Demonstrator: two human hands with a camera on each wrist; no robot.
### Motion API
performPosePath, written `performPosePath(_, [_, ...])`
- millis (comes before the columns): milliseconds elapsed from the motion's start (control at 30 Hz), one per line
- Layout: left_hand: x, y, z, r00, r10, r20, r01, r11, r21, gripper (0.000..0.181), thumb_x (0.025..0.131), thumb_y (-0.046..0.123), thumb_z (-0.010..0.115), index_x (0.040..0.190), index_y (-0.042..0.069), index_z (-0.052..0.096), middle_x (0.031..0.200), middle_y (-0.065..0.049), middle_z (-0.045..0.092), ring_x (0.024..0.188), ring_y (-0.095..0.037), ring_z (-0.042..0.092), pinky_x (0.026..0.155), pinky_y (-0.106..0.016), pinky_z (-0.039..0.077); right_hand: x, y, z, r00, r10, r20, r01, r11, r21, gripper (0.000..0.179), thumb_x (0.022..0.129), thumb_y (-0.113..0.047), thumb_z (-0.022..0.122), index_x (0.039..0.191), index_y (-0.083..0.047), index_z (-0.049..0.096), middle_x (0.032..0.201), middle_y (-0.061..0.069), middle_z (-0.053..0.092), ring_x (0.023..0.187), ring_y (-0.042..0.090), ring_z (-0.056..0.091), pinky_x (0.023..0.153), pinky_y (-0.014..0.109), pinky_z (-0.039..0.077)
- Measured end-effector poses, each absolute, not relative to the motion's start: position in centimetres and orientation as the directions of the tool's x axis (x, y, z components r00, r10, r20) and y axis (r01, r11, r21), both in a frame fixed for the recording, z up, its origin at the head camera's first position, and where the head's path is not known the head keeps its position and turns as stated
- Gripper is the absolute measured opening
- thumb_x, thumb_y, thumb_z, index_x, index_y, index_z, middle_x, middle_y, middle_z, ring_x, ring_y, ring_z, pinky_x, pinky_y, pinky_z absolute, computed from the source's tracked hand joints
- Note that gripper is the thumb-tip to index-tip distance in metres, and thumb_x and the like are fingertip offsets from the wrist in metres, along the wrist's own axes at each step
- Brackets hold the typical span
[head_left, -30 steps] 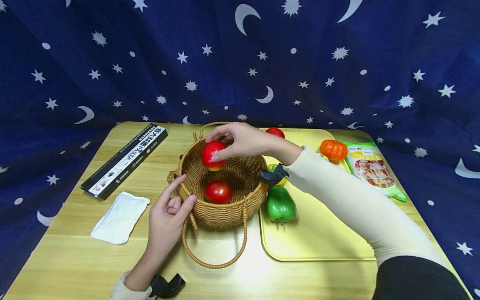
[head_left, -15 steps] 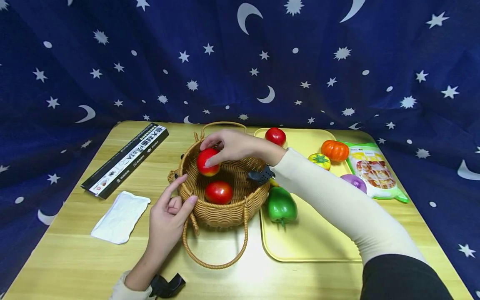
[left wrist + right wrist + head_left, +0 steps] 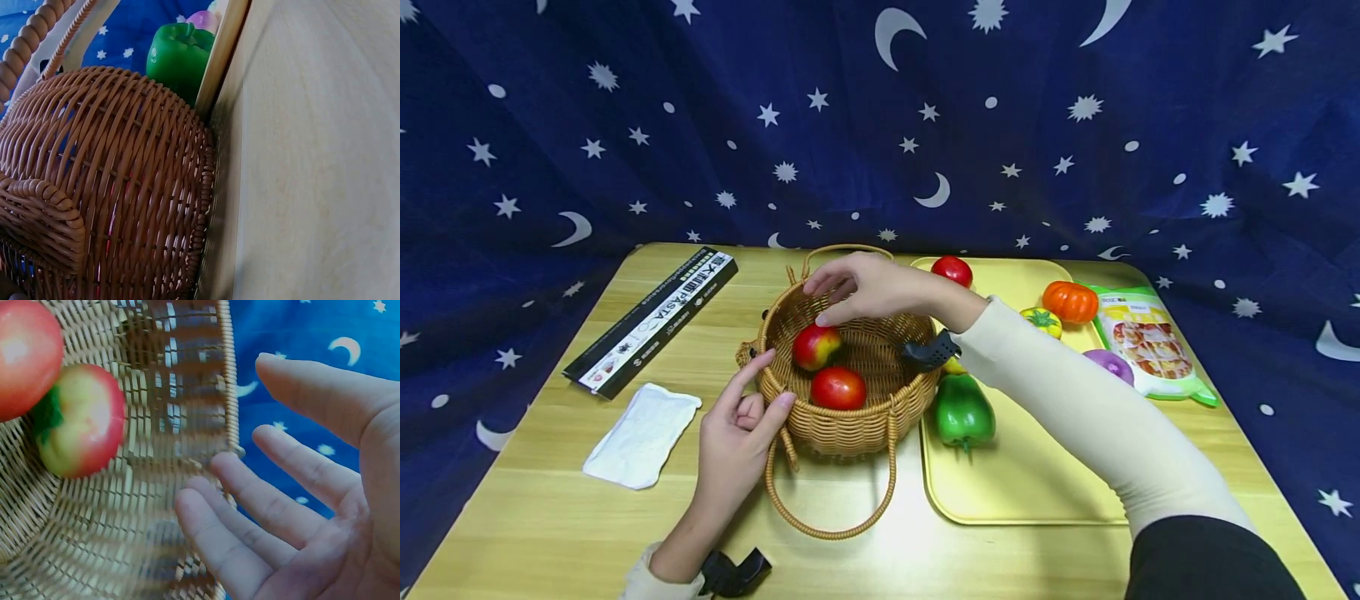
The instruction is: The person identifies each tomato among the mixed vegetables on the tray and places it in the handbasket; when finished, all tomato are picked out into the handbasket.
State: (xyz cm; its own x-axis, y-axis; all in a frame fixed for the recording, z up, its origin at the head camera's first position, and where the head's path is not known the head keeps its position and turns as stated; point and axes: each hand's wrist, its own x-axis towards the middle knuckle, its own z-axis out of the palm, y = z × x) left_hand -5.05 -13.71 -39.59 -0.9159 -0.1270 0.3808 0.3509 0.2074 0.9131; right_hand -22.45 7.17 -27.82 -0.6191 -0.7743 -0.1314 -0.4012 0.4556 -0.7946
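Note:
A round wicker basket (image 3: pixel 850 425) stands on the table with a red-and-yellow toy apple (image 3: pixel 815 348) and a smooth red tomato-like fruit (image 3: pixel 838 388) inside. Above the apple, my right hand (image 3: pixel 880 287) hovers with spread fingers and holds nothing. In the right wrist view those fingers (image 3: pixel 269 512) are apart from the apple (image 3: pixel 87 419), whose top shows a green patch. At the basket's left front, my left hand (image 3: pixel 733 442) rests its straight index finger and thumb against the rim, the other fingers curled in. The left wrist view shows mostly the basket's outer weave (image 3: pixel 125 181).
A yellow tray (image 3: pixel 1030 492) to the right bears a green bell pepper (image 3: pixel 964 412), a red fruit (image 3: pixel 952 269), a small orange pumpkin (image 3: pixel 1070 302) and more. Beside it lies a food bag (image 3: pixel 1146 337). A pasta box (image 3: pixel 655 321) and white packet (image 3: pixel 642 436) lie left.
My right hand has lowered the apple into the basket and let it go, and its fingers are now raised slightly above it. The left hand has stayed at the rim.

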Motion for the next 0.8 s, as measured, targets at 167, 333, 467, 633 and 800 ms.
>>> performPosePath(167, [-5.1, -13.7, -39.7, -0.915, -0.128, 0.383, 0.354, 0.203, 0.913, 0.053, 0.091, 0.001, 0.076, 0.141, 0.014, 0.061, 0.062, -0.001, 0.022, 0.054, -0.014, 0.022, 0.047, -0.026, 0.020, -21.5, 9.6, -26.3, -0.647, -0.760, -0.062, -0.390, 0.400, -0.830, 0.045, 0.091, -0.024, 0.080, 0.131, -0.013, 0.065, 0.129, -0.001, 0.066, 0.118, 0.019, 0.064, 0.100, 0.034, 0.050])
performPosePath(333, [-5.0, -13.6, -39.7, -0.913, -0.135, 0.385, 0.355, 0.199, 0.913, 0.054, 0.091, 0.001, 0.076, 0.141, 0.016, 0.062, 0.061, -0.002, 0.022, 0.053, -0.013, 0.021, 0.046, -0.026, 0.019, -20.2, 12.9, -25.0, -0.717, -0.697, 0.023, -0.364, 0.346, -0.865, 0.043, 0.091, -0.023, 0.081, 0.130, -0.016, 0.066, 0.129, -0.003, 0.066, 0.118, 0.017, 0.064, 0.096, 0.036, 0.053])
performPosePath(467, [-5.0, -13.6, -39.7, -0.912, -0.138, 0.387, 0.359, 0.193, 0.913, 0.053, 0.091, 0.000, 0.076, 0.141, 0.015, 0.062, 0.060, -0.002, 0.023, 0.053, -0.013, 0.021, 0.045, -0.027, 0.018, -18.7, 16.3, -24.3, -0.796, -0.601, 0.075, -0.327, 0.322, -0.889, 0.044, 0.092, -0.024, 0.080, 0.133, -0.019, 0.066, 0.131, -0.003, 0.065, 0.121, 0.018, 0.062, 0.091, 0.037, 0.055])
performPosePath(633, [-5.0, -13.5, -39.7, -0.912, -0.134, 0.388, 0.360, 0.189, 0.913, 0.053, 0.091, 0.000, 0.075, 0.141, 0.012, 0.062, 0.060, -0.003, 0.023, 0.052, -0.013, 0.022, 0.044, -0.026, 0.018, -16.4, 21.1, -24.5, -0.901, -0.398, 0.171, -0.289, 0.256, -0.922, 0.045, 0.094, -0.016, 0.077, 0.136, -0.012, 0.064, 0.134, 0.006, 0.064, 0.124, 0.023, 0.059, 0.094, 0.029, 0.052])
performPosePath(800, [-5.1, -13.6, -39.7, -0.910, -0.132, 0.394, 0.368, 0.184, 0.911, 0.053, 0.091, -0.001, 0.075, 0.140, 0.013, 0.062, 0.060, -0.003, 0.023, 0.052, -0.013, 0.023, 0.044, -0.026, 0.019, -15.1, 25.6, -27.2, -0.969, -0.105, 0.223, -0.234, 0.113, -0.966, 0.049, 0.091, -0.008, 0.078, 0.137, -0.006, 0.062, 0.135, 0.012, 0.061, 0.125, 0.024, 0.056, 0.095, 0.019, 0.049])
